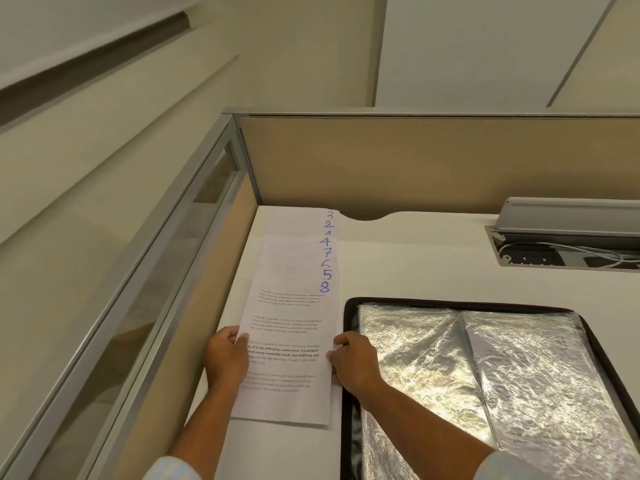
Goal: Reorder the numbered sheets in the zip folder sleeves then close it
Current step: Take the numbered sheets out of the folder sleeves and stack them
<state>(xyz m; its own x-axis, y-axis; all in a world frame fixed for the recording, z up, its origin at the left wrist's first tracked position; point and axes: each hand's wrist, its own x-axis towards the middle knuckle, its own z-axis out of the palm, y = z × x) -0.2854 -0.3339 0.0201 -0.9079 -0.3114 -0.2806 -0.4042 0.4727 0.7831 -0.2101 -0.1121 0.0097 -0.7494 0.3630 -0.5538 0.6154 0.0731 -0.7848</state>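
Observation:
Several numbered sheets [294, 306] lie fanned lengthwise on the white desk [433, 258], left of the folder. Blue handwritten numbers run down their right edges: 3, 2, 1, 4, 7, 6, 5, 8. My left hand [223, 358] grips the stack's left edge, fingers curled round it. At the right edge, my right hand [353, 362] pinches the sheets. The black zip folder [349, 341] lies open at the lower right, its shiny clear sleeves [485, 375] spread as two pages.
Beige cubicle partitions [415, 161] with metal frames wall the desk at the back and left. A cable tray [561, 251] with an open lid, sockets and white cables is set into the desk at the far right.

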